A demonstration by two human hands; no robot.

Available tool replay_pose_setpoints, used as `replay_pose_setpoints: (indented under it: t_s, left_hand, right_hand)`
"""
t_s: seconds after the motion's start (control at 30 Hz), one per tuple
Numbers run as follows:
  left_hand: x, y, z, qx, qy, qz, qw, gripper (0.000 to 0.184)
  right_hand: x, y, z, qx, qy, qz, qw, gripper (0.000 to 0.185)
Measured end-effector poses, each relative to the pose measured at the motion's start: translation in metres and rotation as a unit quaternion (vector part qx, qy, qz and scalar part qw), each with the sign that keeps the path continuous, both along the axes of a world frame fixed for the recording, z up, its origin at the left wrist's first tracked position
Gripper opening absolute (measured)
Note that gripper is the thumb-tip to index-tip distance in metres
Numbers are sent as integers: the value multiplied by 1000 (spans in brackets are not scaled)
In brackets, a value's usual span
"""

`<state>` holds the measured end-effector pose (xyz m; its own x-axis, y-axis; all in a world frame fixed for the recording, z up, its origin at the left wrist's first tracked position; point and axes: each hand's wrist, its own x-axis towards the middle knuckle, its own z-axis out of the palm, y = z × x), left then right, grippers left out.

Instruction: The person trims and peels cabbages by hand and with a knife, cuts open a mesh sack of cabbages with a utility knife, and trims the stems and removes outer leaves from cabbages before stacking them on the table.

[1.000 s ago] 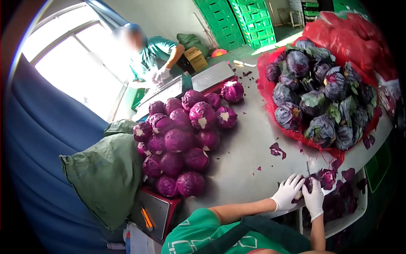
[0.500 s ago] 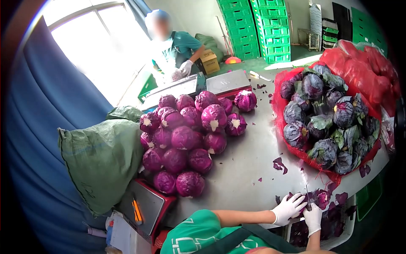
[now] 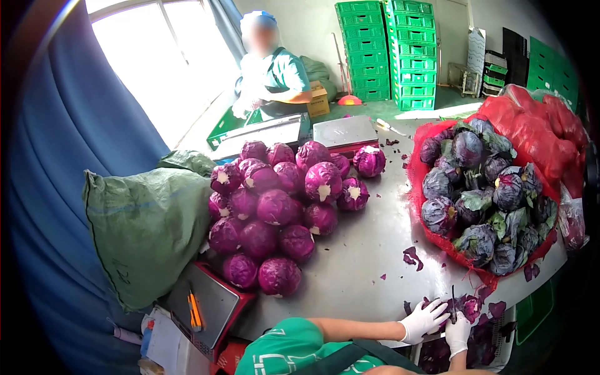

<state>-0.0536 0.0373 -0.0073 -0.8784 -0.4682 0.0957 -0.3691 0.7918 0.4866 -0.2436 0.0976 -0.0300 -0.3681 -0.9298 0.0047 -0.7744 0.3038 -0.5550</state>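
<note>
At the front right of the metal table (image 3: 369, 256), my gloved left hand (image 3: 425, 320) lies with fingers spread over purple cabbage, partly hidden beneath it. Close beside it, my gloved right hand (image 3: 458, 331) is closed round a knife (image 3: 453, 301), whose dark blade points up and away. Purple leaf scraps (image 3: 470, 306) lie just past the hands. Under them, beyond the table edge, a white basket (image 3: 507, 340) holds more leaves. Peeled purple cabbages (image 3: 275, 207) are piled left of centre. Untrimmed cabbages (image 3: 475, 206) fill an open red net bag (image 3: 417, 187) at the right.
Another person (image 3: 281, 78) stands across the table by a green crate (image 3: 228, 128). Two scales (image 3: 215, 306) (image 3: 344, 132) and a white-handled knife (image 3: 389, 127) are around the pile. A green sack (image 3: 144, 231) is at the left; green crates (image 3: 412, 56) are stacked behind.
The camera view has shifted, showing more of the room. My hands stay close together at the cabbage, the knife now more visible. The other person stands more upright and has turned.
</note>
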Motion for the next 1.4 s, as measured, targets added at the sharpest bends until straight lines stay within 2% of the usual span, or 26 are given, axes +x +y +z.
replay_pose_setpoints:
  t_s: [0.07, 0.17, 0.23, 0.37, 0.47, 0.53, 0.57, 0.6, 0.67, 0.7, 0.73, 0.77, 0.8, 0.83, 0.87, 0.9, 0.93, 0.97, 1.0, 1.03, 1.07, 1.13, 1.2, 1.27, 1.33, 1.4]
  left_hand:
    - [-1, 2, -9, -6, 11, 8, 1000, 69]
    - [0, 3, -14, -1, 36, 11, 999, 72]
    - [1, 2, -11, 0, 15, 3, 1000, 76]
    - [6, 2, -5, -25, -10, -32, 999, 78]
    - [11, 4, -17, -32, 39, -38, 998, 69]
    - [21, 2, -16, -17, 53, -24, 998, 67]
    - [28, 0, -14, -23, 60, -20, 998, 68]
    - [30, -2, -22, -14, 64, -6, 998, 72]
    - [34, -4, -22, 39, 71, 40, 996, 76]
    - [37, -8, -23, 60, 60, 50, 995, 83]
    - [39, -14, -18, 67, 57, 61, 994, 85]
    - [39, -21, -15, 82, 60, 77, 992, 85]
    - [40, -26, -15, 101, 62, 89, 989, 84]
    - [42, -33, -28, 71, 119, 99, 985, 83]
    - [44, -38, -25, 60, 103, 133, 984, 85]
    - [44, -50, -41, 48, 120, 119, 984, 84]
    - [48, -57, -31, 47, 142, 112, 982, 80]
    - [45, -64, -6, 103, 83, 121, 984, 77]
    - [46, -63, 4, 131, 74, 134, 979, 76]
    - [46, -64, 5, 188, 87, 140, 968, 76]
    - [45, -62, 3, 239, 100, 155, 953, 75]
    - [45, -58, -8, 286, 124, 161, 937, 74]
    - [45, -61, -16, 185, 101, 93, 973, 73]
    - [43, -62, -11, 175, 79, 71, 979, 71]
    - [42, -64, -12, 140, 45, 40, 988, 69]
    - [41, -66, -10, 141, 37, 35, 989, 67]
  right_hand:
    - [0, -1, 2, -10, -12, 8, 1000, 11]
    - [-8, -3, -6, 36, -39, -14, 998, 12]
    - [-21, -5, -24, 39, -117, -43, 991, 13]
    - [-40, -5, -37, 36, -118, -33, 992, 13]
    - [-44, 0, -44, 51, 30, -91, 994, 11]
    - [-67, 10, -62, 11, 8, -125, 992, 12]
    - [-80, 16, -70, 3, 70, -117, 991, 22]
    - [-57, 15, -42, -41, 90, -142, 985, 36]
    - [-43, 14, -26, -127, 122, -108, 978, 42]
    - [-30, 12, -13, -93, -31, -115, 988, 40]
    - [-21, 11, -5, -61, -185, -122, 973, 38]
    - [-17, 12, -16, -20, -271, -87, 959, 36]
    - [-5, 18, -27, 4, -397, -87, 914, 41]
    - [14, 19, -20, 16, -427, -31, 904, 47]
    - [35, 11, -6, -4, -407, 28, 913, 52]
    - [42, 6, -16, 11, -437, 21, 899, 55]
    - [53, -1, -5, 1, -452, -18, 892, 56]
    - [60, -8, 0, -28, -461, -24, 887, 56]
    - [63, -6, -17, -60, -480, -40, 874, 56]
    - [58, -5, -42, -71, -440, -23, 895, 58]
    - [60, -4, -17, -53, -403, -11, 914, 59]
    - [57, 0, -24, -24, -392, -30, 919, 61]
    - [57, 1, -9, -31, -463, -43, 885, 58]
    - [58, 1, -8, -30, -469, -44, 882, 57]
    - [57, 1, -5, -25, -464, -55, 884, 56]
    - [54, -1, 5, 44, -411, -56, 909, 55]
